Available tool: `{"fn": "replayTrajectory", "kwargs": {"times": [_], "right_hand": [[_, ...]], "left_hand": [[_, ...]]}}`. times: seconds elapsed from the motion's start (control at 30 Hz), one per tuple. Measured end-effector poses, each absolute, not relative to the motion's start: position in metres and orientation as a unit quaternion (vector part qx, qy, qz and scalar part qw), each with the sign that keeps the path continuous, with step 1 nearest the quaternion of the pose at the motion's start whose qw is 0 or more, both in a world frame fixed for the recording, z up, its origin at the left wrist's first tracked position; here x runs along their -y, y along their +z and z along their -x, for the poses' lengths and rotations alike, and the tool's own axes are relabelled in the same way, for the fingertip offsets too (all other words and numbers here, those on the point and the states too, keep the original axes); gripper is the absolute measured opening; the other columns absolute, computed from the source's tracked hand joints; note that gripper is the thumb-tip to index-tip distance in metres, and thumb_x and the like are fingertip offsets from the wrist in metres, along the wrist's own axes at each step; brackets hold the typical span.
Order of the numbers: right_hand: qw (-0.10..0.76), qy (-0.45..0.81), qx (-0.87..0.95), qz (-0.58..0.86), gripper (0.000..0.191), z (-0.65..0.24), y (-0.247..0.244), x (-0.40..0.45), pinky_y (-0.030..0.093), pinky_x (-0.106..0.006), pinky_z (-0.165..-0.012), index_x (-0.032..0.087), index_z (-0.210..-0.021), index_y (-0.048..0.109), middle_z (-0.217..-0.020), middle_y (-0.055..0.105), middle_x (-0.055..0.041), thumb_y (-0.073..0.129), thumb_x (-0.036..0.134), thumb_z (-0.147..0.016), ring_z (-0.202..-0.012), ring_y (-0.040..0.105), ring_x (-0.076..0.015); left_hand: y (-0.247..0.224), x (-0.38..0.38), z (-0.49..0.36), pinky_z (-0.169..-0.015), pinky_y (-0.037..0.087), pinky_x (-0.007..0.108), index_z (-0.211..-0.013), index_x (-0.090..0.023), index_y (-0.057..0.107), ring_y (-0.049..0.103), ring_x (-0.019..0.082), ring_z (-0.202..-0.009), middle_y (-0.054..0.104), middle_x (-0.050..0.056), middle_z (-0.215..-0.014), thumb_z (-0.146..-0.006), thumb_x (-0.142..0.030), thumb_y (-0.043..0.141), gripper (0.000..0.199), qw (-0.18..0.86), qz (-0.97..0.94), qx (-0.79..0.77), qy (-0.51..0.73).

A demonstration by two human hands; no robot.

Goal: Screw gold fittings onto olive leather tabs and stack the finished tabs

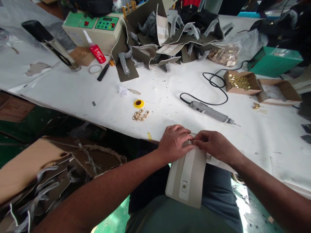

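Note:
My left hand (173, 142) and my right hand (215, 145) both grip the top end of a beige leather panel (188, 176) at the near edge of the white table (170, 84). The panel hangs down over my lap and carries a small metal fitting near its lower end. My fingertips meet at the panel's top edge; what they pinch there is hidden. A small heap of gold clasps (140, 115) and a yellow cap (138, 103) lie just beyond my left hand. A corded grey electric screwdriver (210, 111) lies beyond my right hand.
A pile of olive and beige leather pieces (167, 35) fills the table's back. Boxes of gold hardware (239, 82) and a green box (274, 60) sit at right. A control unit (97, 27), red glue bottle (96, 50) and flask (52, 45) stand at back left. More leather pieces (60, 171) lie at lower left.

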State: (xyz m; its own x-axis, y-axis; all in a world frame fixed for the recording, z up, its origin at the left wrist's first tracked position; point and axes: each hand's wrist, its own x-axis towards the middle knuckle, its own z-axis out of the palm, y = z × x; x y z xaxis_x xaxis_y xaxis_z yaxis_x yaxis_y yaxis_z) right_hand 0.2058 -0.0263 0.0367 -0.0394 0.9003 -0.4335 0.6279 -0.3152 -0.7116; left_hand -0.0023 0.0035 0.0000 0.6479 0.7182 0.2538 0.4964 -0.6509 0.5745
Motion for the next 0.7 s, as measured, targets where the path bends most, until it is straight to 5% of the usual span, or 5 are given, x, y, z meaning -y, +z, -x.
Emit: {"fn": "replayTrajectory", "kwargs": {"times": [0.17, 0.37, 0.53, 0.7], "right_hand": [[0.149, 0.557, 0.521, 0.629, 0.017, -0.212, 0.035, 0.015, 0.042, -0.027, -0.055, 0.022, -0.075, 0.067, -0.061, 0.067, 0.002, 0.074, 0.037, -0.076, -0.056, 0.057, -0.0151], [0.173, 0.52, 0.55, 0.63, 0.02, -0.21, 0.039, 0.024, 0.038, -0.026, -0.054, 0.021, -0.08, 0.07, -0.06, 0.064, 0.0034, 0.071, 0.04, -0.081, -0.056, 0.054, -0.0135], [0.212, 0.547, 0.533, 0.61, 0.032, -0.217, 0.042, 0.029, 0.048, -0.028, -0.063, 0.018, -0.088, 0.074, -0.073, 0.068, -0.0006, 0.069, 0.049, -0.085, -0.066, 0.06, -0.0152], [0.268, 0.345, 0.595, 0.675, 0.034, -0.234, 0.047, 0.022, 0.052, -0.034, -0.07, 0.021, -0.093, 0.074, -0.083, 0.073, -0.0039, 0.062, 0.053, -0.092, -0.073, 0.066, -0.0199]], "left_hand": [[0.001, -0.003, 0.002, -0.106, 0.041, 0.048, -0.107, -0.029, 0.075, 0.055, 0.028, -0.127, 0.073, 0.002, -0.128, -0.088, -0.042, 0.079, 0.024, 0.229, -0.876, -0.355, 0.232], [0.002, -0.002, 0.001, -0.103, 0.043, 0.047, -0.102, -0.028, 0.076, 0.058, 0.027, -0.124, 0.075, 0.001, -0.125, -0.086, -0.041, 0.081, 0.021, 0.223, -0.876, -0.351, 0.243], [0.002, -0.001, 0.001, -0.103, 0.043, 0.046, -0.102, -0.029, 0.078, 0.059, 0.027, -0.123, 0.075, 0.001, -0.124, -0.085, -0.04, 0.082, 0.021, 0.226, -0.872, -0.357, 0.248], [0.001, -0.001, 0.001, -0.102, 0.043, 0.047, -0.1, -0.029, 0.078, 0.06, 0.027, -0.12, 0.076, 0.0, -0.122, -0.082, -0.038, 0.085, 0.021, 0.236, -0.865, -0.357, 0.261]]}}
